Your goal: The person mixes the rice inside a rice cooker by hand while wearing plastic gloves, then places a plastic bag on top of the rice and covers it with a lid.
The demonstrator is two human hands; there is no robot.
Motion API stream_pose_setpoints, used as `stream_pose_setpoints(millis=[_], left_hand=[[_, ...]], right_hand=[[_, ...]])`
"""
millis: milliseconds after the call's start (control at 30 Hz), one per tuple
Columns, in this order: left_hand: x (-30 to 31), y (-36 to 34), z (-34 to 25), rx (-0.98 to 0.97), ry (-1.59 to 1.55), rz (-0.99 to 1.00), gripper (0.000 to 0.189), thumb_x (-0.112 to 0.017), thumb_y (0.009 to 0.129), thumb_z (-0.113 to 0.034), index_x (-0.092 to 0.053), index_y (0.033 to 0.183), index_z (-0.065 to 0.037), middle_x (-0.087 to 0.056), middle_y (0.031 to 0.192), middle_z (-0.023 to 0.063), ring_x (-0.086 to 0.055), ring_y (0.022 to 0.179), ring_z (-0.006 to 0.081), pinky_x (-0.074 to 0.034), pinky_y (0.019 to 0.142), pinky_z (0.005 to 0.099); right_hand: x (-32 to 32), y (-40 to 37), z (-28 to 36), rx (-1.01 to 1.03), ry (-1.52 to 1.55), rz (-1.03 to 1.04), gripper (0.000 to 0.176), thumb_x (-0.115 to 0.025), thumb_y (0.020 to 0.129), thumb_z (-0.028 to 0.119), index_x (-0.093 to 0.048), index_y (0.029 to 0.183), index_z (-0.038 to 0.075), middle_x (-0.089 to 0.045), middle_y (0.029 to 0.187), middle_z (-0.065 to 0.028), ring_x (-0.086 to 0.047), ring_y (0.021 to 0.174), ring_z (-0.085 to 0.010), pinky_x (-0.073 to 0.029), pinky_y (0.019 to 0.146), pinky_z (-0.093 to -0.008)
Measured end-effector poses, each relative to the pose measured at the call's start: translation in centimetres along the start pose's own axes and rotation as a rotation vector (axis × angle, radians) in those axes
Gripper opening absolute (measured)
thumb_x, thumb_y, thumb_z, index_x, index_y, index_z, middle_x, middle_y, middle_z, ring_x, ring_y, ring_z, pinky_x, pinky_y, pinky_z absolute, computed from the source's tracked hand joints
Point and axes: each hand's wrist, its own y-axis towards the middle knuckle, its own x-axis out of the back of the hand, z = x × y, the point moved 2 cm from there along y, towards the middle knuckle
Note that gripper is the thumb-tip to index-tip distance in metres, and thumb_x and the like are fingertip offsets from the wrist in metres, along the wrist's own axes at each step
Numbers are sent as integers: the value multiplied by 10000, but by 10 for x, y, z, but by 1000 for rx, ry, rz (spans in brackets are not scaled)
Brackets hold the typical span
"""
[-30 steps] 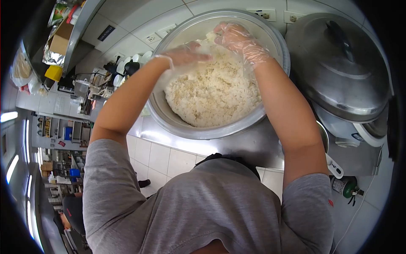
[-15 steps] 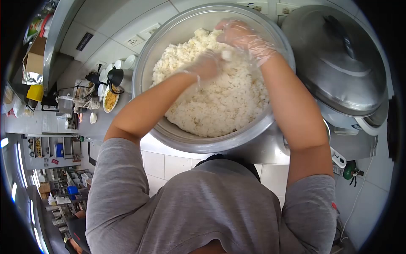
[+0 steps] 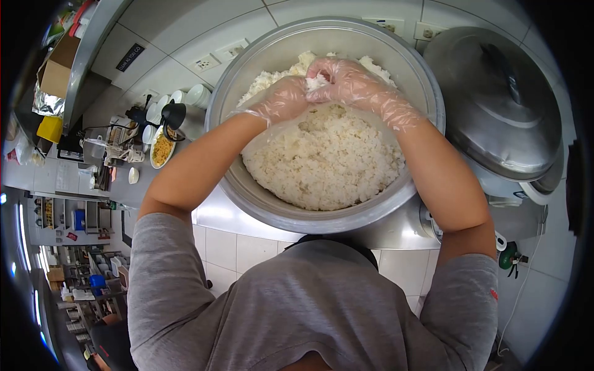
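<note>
Cooked white rice [image 3: 334, 161] fills a large round metal pot [image 3: 216, 117]. Over its far part, my two hands meet in clear plastic gloves. My right hand [image 3: 356, 86] curls its fingers and thumb around a small clump of rice [image 3: 317, 83]. Against the clump's left side presses my left hand [image 3: 284, 100], closed, its fingertips partly hidden. Just below the hands, the rice surface has a shallow hollow.
To the right stands a covered cooker with a domed metal lid [image 3: 495, 105]. On the left counter are a bowl of yellow food [image 3: 163, 150], a black-topped jug [image 3: 173, 115] and several white cups [image 3: 197, 96]. Wall sockets [image 3: 207, 62] sit behind the pot.
My hands have come together; my left hand moved up and left from the rice, and my right hand came lower to meet it. A rice clump now sits between them. The view shifted slightly.
</note>
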Motion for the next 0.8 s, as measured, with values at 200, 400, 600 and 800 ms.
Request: stream_pose_setpoints(millis=[200,400,600,800], left_hand=[[26,-9,-4,-293,-8,139,538,-684,836,-251,-474,1273,-18,-620,1121,142,-597,995,226,-448,896,322],[48,11,17,-102,-7,92,586,-666,848,-151,-404,1350,0,-532,1294,165,-521,1142,210,-390,984,311],[55,-4,-21,152,72,189,637,-604,888,-364,-399,1353,20,-438,1392,179,-411,1296,279,-308,1072,328],[70,-26,2,-10,318,340,827,-462,850,-661,-360,1406,-58,-368,1428,208,-397,1296,322,-276,1092,399]], right_hand=[[11,12,-23,4,51,-92,339,-720,787,203,-604,1085,87,-591,896,-47,-536,826,-137,-453,732,-298],[26,18,-37,15,330,-270,268,-647,856,152,-609,1106,63,-611,813,-23,-532,719,-92,-451,662,-260],[30,15,-32,-64,269,-276,224,-675,832,185,-666,1030,81,-633,876,-25,-549,751,-121,-459,714,-292],[28,6,-32,-163,-9,-29,288,-697,806,281,-689,1057,141,-603,1134,-147,-539,1109,-263,-411,960,-364]])
